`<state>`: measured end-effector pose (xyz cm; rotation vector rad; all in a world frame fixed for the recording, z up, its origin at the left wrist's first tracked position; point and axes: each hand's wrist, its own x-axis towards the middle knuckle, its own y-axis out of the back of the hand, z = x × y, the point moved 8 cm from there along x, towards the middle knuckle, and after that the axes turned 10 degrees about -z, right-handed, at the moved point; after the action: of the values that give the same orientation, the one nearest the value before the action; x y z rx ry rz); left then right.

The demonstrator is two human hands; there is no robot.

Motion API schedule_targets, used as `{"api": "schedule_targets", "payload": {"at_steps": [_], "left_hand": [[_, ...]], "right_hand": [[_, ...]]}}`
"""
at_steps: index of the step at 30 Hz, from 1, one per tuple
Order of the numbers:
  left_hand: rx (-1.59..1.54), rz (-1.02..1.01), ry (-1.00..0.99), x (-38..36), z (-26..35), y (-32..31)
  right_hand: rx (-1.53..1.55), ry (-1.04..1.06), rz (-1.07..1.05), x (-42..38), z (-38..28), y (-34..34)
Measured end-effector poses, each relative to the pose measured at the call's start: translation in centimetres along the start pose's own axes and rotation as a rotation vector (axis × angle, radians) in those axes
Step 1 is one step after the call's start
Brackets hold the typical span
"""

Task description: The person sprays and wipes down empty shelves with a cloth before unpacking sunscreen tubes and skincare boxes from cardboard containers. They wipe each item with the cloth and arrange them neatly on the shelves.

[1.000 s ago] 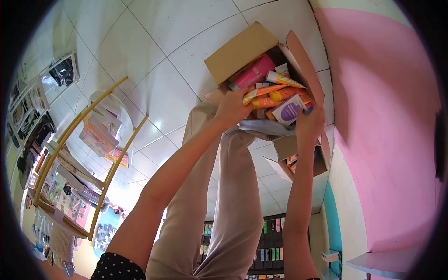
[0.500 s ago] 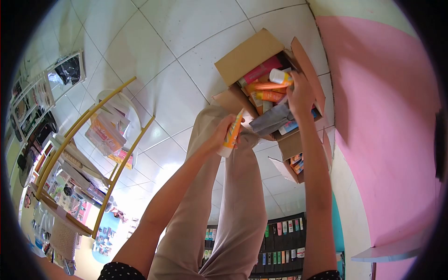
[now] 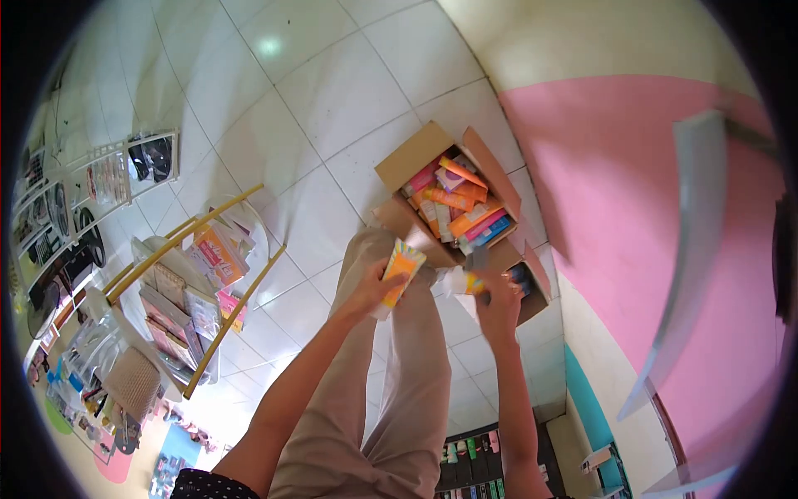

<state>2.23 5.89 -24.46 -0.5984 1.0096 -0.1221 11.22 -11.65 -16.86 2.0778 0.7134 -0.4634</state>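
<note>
Two bare hands work apart over a tiled floor, each gripping something of its own. The left hand (image 3: pixel 371 291) is closed around a striped orange tube (image 3: pixel 403 270), held in front of the knee; its long axis slants away from the wearer and a little to the right, flat striped end outermost, pale end nearest the wrist. The right hand (image 3: pixel 499 303) appears clamped on a white-and-yellow item (image 3: pixel 465 284), which juts left toward the tube with a clear gap between them. Blur hides its exact shape, and whether a dark grey piece (image 3: pixel 480 268) at those fingers is also gripped cannot be told.

Just beyond, an open carton (image 3: pixel 413 156) packed with orange tubes and pink and blue packs lies ahead and to the right of the left hand, and almost straight ahead of the right hand, the nearer of the two. The carton's longer side runs roughly along the foot of the pink wall (image 3: pixel 598 166). A smaller carton (image 3: pixel 532 309) stands close behind the right hand. Farther out, at left, yellow rails (image 3: pixel 224 328) flank stacked goods near white wire racks (image 3: pixel 152 140).
</note>
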Motion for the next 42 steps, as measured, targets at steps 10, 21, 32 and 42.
{"api": "schedule_targets", "payload": {"at_steps": [10,21,32,42], "left_hand": [[0.087,-0.173,-0.037,-15.9,9.5,-16.4],[0.186,-0.691,-0.416,-30.2,19.6,-34.3],[0.144,-0.836,-0.355,-33.3,18.6,-43.4],[0.505,-0.712,-0.952,-40.0,26.7,-47.7]], "right_hand": [[-0.211,0.277,-0.129,-14.4,-19.5,10.5],[0.395,0.423,0.420,-30.8,-27.0,29.0],[0.477,0.601,1.156,-40.6,-28.0,33.7],[0.579,0.600,1.168,-43.1,-25.6,35.0]]}}
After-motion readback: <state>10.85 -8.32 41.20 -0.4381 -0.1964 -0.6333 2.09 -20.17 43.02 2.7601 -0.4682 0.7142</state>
